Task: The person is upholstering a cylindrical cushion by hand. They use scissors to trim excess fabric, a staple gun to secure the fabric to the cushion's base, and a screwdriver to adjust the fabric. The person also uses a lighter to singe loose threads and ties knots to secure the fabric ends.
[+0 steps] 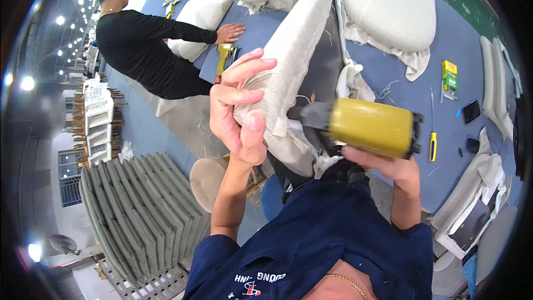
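Note:
A chair cushion (297,44) covered in cream ribbed fabric is tilted up on its edge in front of me. My left hand (236,114) grips its near end, thumb and fingers pressed on the folded cloth. In my right hand (383,162) is a yellow staple gun (371,128), slightly blurred. Its dark nose points left at the cushion's underside, close to the cloth edge; whether it touches, I cannot tell. Loose fabric (311,158) hangs below the cushion. Beyond it on the blue-grey table lies another cream cushion (391,11) with frayed cloth edges.
On the right of the table (408,103) are a yellow-handled screwdriver (433,144), a yellow-green box (449,75) and a phone (471,111). A co-worker (150,44) in black stands at left, a hand near a second staple gun (224,58). Stacked grey panels (144,211) stand lower left.

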Demonstrator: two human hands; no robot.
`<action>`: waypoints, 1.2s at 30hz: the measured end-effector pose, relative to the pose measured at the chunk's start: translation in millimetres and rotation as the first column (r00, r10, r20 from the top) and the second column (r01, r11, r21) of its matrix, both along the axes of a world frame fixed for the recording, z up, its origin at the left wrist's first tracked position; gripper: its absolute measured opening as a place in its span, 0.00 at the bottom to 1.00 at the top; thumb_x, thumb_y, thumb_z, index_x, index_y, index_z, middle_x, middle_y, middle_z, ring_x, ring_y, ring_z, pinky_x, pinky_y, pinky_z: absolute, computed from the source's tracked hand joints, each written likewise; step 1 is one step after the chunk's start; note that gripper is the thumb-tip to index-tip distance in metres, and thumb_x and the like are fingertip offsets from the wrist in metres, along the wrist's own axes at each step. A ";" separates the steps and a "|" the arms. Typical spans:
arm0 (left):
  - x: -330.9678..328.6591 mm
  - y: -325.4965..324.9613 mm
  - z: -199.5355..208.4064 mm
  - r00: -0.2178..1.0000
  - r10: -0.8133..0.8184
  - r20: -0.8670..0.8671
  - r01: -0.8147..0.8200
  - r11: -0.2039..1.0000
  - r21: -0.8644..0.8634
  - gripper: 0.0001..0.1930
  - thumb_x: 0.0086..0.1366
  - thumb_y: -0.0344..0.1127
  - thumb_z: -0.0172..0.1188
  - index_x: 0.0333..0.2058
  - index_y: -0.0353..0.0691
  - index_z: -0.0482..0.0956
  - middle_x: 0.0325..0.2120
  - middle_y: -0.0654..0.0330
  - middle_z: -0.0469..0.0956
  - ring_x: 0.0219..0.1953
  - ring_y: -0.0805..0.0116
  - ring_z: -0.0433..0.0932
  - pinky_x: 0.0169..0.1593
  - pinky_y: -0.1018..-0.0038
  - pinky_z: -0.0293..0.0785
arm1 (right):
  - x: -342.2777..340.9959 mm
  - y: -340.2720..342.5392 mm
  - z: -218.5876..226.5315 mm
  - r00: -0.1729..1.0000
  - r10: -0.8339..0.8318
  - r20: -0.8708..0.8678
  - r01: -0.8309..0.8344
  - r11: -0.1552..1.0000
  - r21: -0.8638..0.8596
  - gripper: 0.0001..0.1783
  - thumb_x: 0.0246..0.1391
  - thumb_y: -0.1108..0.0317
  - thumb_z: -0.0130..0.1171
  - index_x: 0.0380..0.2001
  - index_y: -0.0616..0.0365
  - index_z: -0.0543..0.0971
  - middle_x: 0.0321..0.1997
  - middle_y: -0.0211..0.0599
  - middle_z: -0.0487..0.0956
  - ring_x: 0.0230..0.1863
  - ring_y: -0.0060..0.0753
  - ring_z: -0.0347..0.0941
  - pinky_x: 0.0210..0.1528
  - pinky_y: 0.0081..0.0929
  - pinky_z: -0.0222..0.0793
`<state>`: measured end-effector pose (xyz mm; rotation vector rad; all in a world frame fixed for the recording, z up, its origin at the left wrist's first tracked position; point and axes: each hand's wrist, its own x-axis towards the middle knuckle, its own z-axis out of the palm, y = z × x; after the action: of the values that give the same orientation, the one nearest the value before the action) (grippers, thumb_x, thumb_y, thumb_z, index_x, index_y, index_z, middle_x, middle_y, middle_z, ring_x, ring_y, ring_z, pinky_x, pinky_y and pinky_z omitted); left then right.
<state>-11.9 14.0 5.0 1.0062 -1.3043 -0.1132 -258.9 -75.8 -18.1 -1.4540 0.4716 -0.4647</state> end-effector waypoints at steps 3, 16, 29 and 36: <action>5.5 -16.4 2.0 0.989 -0.143 -0.050 0.144 0.989 0.032 0.15 0.63 0.42 0.62 0.39 0.36 0.74 0.48 0.39 0.77 0.54 0.49 0.75 0.68 0.43 0.57 | -60.5 -26.6 -29.4 0.939 -0.156 -0.306 0.212 0.965 0.157 0.19 0.55 0.61 0.72 0.47 0.58 0.83 0.41 0.32 0.85 0.40 0.24 0.81 0.42 0.26 0.76; -6.9 -108.9 34.1 0.951 0.036 0.307 -0.063 0.995 0.081 0.10 0.63 0.36 0.66 0.37 0.35 0.79 0.39 0.48 0.85 0.46 0.52 0.81 0.54 0.62 0.71 | -196.3 -15.9 -277.1 0.255 -0.642 -0.723 0.256 0.766 -0.589 0.35 0.45 0.65 0.73 0.55 0.60 0.69 0.42 0.56 0.82 0.46 0.66 0.78 0.49 0.55 0.74; -61.8 -72.8 25.5 0.942 0.241 0.235 -0.243 0.970 -0.020 0.20 0.43 0.23 0.67 0.39 0.40 0.78 0.47 0.45 0.77 0.49 0.48 0.77 0.56 0.45 0.76 | -267.7 -77.9 -346.2 -0.209 -0.664 -0.718 0.148 0.704 -0.695 0.25 0.55 0.59 0.64 0.51 0.61 0.73 0.52 0.52 0.77 0.51 0.58 0.79 0.51 0.50 0.77; -75.4 -84.0 39.3 0.941 0.212 0.262 -0.221 0.975 0.004 0.21 0.40 0.24 0.69 0.38 0.41 0.78 0.50 0.49 0.77 0.49 0.47 0.75 0.52 0.57 0.73 | -280.1 -95.3 -302.8 0.368 -0.435 -0.822 0.535 0.822 -0.195 0.20 0.55 0.65 0.62 0.48 0.63 0.75 0.30 0.48 0.82 0.22 0.41 0.79 0.26 0.39 0.76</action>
<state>-87.3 -70.0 44.3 1.2176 -1.4221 0.1724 -539.1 -171.0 -320.9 -1.3356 1.7606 -0.1322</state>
